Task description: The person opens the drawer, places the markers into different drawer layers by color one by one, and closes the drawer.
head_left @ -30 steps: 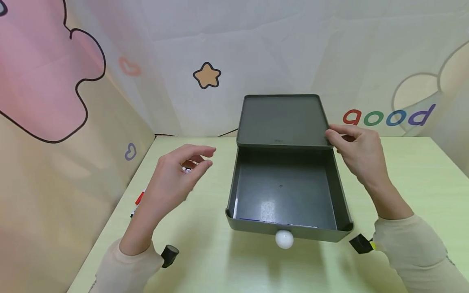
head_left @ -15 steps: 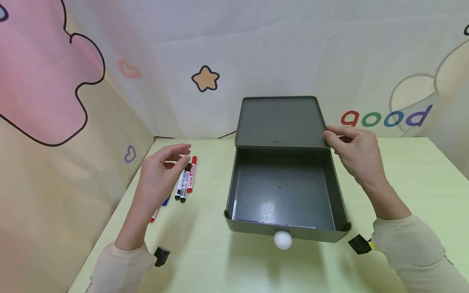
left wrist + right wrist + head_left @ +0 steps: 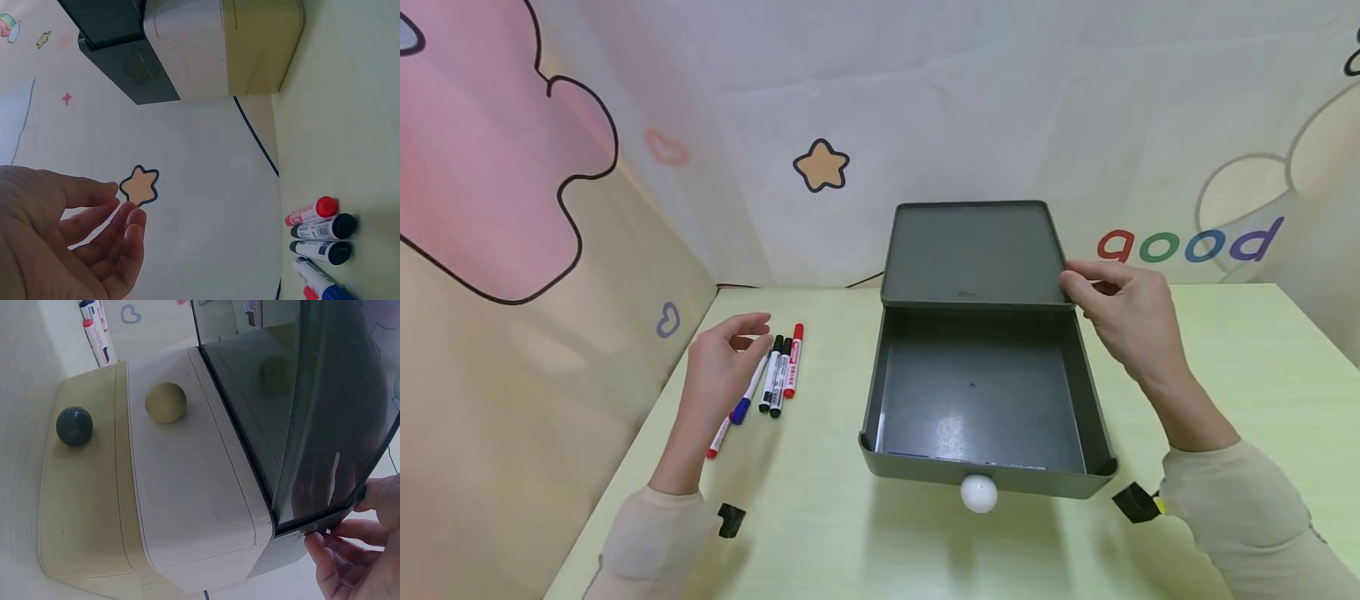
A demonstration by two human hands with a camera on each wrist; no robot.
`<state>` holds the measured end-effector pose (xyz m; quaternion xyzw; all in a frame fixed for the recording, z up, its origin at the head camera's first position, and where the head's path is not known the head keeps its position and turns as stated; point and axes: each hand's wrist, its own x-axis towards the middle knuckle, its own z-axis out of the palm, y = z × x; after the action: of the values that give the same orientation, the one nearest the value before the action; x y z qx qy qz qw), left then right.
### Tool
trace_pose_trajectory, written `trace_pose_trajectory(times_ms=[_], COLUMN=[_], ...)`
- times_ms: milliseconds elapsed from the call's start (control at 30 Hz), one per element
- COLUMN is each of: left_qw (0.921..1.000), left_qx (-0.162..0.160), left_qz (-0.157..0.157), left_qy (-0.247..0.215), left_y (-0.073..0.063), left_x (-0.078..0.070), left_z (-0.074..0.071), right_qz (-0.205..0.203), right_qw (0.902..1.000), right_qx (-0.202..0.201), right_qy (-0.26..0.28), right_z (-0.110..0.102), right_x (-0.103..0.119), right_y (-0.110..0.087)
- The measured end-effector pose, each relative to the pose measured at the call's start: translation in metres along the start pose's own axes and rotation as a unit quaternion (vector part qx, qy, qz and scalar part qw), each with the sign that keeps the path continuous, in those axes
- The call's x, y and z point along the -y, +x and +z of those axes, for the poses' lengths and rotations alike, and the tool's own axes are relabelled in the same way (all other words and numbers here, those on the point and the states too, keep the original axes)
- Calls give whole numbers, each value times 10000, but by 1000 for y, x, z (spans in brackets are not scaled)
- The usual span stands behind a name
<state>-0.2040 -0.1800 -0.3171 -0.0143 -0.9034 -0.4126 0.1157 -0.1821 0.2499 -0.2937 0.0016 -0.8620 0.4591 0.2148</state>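
My right hand point(image 3: 1131, 321) pinches the front right corner of the grey top point(image 3: 973, 254) of a small stacked drawer unit. In the right wrist view its thumb and fingers point(image 3: 347, 531) lie on that dark edge. The grey top drawer point(image 3: 988, 479) is pulled out, with bare floor inside and a white round knob point(image 3: 979, 494). To the left, my left hand point(image 3: 724, 358) hovers with bent fingers, holding nothing, near several markers: a red marker point(image 3: 793, 360), two black-capped markers point(image 3: 781, 379), a blue-capped marker point(image 3: 749, 388) and another red marker point(image 3: 718, 437), partly hidden by the wrist.
Below the grey drawer sit a white drawer point(image 3: 187, 481) with a yellowish knob point(image 3: 166, 402) and a yellow drawer point(image 3: 87, 506) with a dark knob point(image 3: 74, 426). A printed cloth point(image 3: 955, 108) hangs behind the pale table point(image 3: 820, 533).
Over the last second my left hand has moved left, away from the drawer, uncovering the markers. The right hand has kept its place on the unit's corner, and the drawer stays pulled out.
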Motion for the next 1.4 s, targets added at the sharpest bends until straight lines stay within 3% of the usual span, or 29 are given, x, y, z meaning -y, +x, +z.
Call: trace_pose_trajectory(times_ms=[300, 533, 1000, 1400], left_qw=[9951, 9886, 9797, 9705], left_qx=[-8, 129, 246, 503], left_qz=[-600, -1040, -1101, -1202], left_qy=[788, 1084, 1660, 2028], left_y=[15, 22, 32, 36], left_x=[37, 63, 86, 85], left_z=[13, 21, 36, 41], right_qz=[5, -54, -68, -53], right_qw=[10000, 10000, 10000, 10000], right_qx=[-1, 12, -25, 11], right_qy=[-3, -9, -21, -13], right_z=[-1, -1, -2, 0], right_x=[-1, -1, 0, 0], right_y=[0, 0, -1, -1])
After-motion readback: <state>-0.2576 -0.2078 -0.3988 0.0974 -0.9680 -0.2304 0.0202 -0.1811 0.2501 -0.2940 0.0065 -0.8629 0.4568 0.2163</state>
